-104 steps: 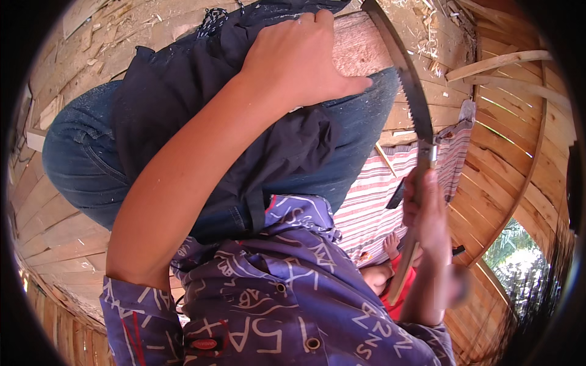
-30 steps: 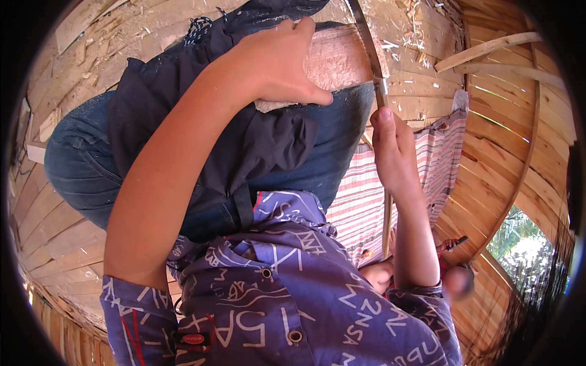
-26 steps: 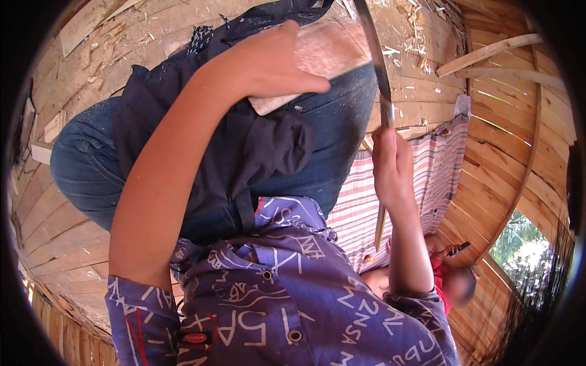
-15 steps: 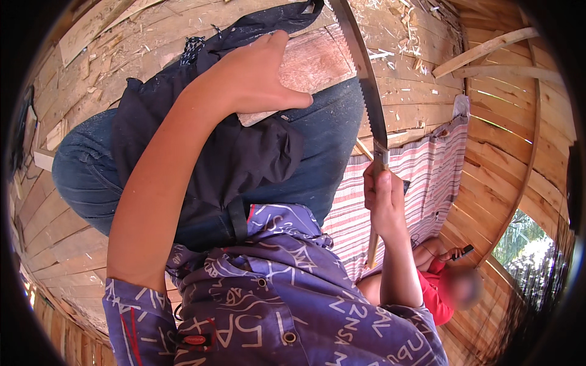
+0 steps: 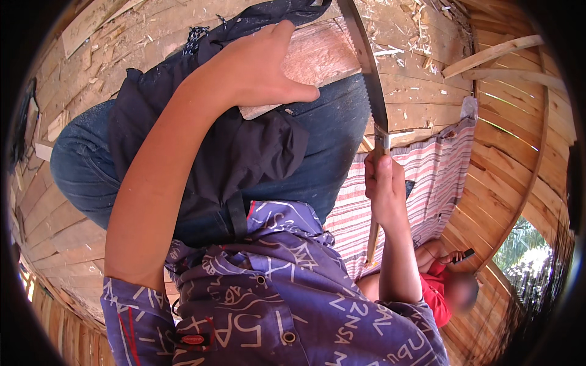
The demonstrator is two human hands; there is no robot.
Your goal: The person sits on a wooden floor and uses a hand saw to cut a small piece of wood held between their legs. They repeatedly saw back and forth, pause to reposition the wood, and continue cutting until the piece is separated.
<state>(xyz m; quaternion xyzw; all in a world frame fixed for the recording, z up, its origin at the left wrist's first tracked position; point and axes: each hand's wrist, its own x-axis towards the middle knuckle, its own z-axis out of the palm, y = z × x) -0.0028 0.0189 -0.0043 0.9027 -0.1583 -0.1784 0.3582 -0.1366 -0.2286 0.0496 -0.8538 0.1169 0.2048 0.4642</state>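
Observation:
A short, pale wooden board (image 5: 322, 53) rests across my bent legs, over a bunched dark cloth (image 5: 244, 152). My left hand (image 5: 262, 68) grips it from its left side, thumb stretched along the near edge and the other fingers over the far part. In my right hand (image 5: 386, 188), fingers wrapped round the handle, is a handsaw with a long, slightly curved, toothed blade (image 5: 370, 76). The blade runs away from me along the board's right end, teeth facing left toward the wood. Whether the teeth are inside a cut I cannot tell.
Wood chips and shavings (image 5: 390, 52) litter the plank floor. A striped red-and-white cloth (image 5: 421, 165) lies to the right, beside a plank wall (image 5: 510, 134) with leaning poles (image 5: 488, 56). At the lower right sits another person in red (image 5: 434, 296), holding a dark phone-like object (image 5: 465, 255).
My right hand and the saw have moved slightly forward, away from me, along the board's end. My left hand keeps its grip on the board. The whole view has shifted a little.

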